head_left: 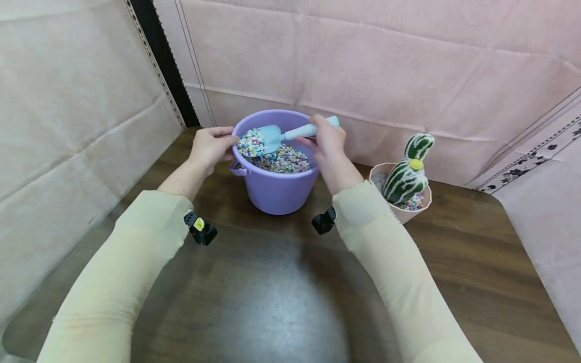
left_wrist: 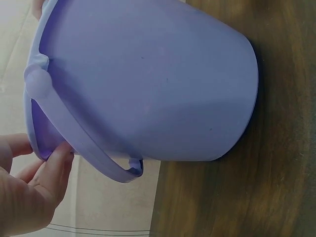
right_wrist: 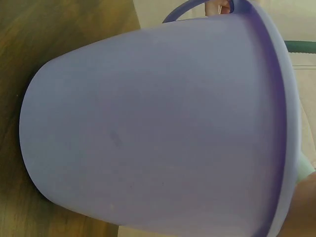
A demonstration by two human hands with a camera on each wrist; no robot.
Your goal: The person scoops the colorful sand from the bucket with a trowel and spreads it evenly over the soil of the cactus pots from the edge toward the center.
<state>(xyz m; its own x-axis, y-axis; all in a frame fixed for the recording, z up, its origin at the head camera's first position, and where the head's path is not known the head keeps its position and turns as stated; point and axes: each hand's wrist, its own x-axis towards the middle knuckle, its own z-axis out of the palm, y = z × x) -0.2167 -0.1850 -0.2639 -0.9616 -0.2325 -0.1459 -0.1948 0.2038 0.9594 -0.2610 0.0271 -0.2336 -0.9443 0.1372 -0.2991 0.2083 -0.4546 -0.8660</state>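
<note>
A purple bucket (head_left: 281, 194) stands upright on the table, partly filled with small multicoloured pebbles (head_left: 290, 161). My left hand (head_left: 210, 148) pinches its rim at the left side; the left wrist view shows fingers and thumb on the rim (left_wrist: 37, 185), near the hanging bucket handle (left_wrist: 91, 140). With my right hand (head_left: 329, 138) I grip the light-blue handle of a small trowel (head_left: 272, 136). The trowel's blade lies over the bucket's opening, loaded with pebbles. In the right wrist view the bucket wall (right_wrist: 148, 128) hides most of the trowel and hand.
Right of the bucket, beside my right forearm, a pale pink pot (head_left: 413, 214) holds a knitted-looking green and white cactus (head_left: 404, 176) with a yellow flower. Multicoloured pebbles cover part of the pot's inside. Cloth-covered walls (head_left: 363, 65) rise behind the brown wooden table (head_left: 254, 282) and at both sides.
</note>
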